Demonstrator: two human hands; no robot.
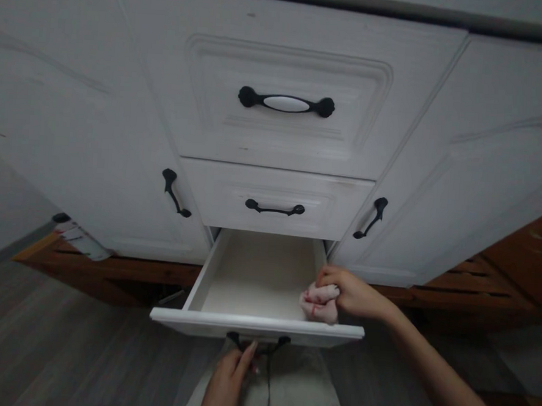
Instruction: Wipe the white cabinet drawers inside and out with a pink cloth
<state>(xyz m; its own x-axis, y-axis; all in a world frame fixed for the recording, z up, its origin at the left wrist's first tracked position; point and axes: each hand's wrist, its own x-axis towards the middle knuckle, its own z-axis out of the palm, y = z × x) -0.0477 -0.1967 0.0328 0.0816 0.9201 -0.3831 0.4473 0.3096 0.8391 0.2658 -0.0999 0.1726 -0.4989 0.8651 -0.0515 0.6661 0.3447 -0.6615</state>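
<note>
The bottom drawer [252,275] of a white cabinet is pulled out, and its bare white floor shows. My left hand [232,372] is below the drawer front, its fingers closed around the black drawer handle [233,337]. Bunched in my right hand [346,290] is a pale pink cloth [318,305] with red marks. My fingers are closed on it, and it lies against the drawer's right side wall near the front corner. Part of the cloth is hidden behind my fingers.
Above sit two closed drawers with black handles [286,103]. Cabinet doors [409,193] flank them on both sides. A white cylindrical can [82,240] lies tilted at the left on the wooden base [124,270]. My legs [296,388] are under the drawer front.
</note>
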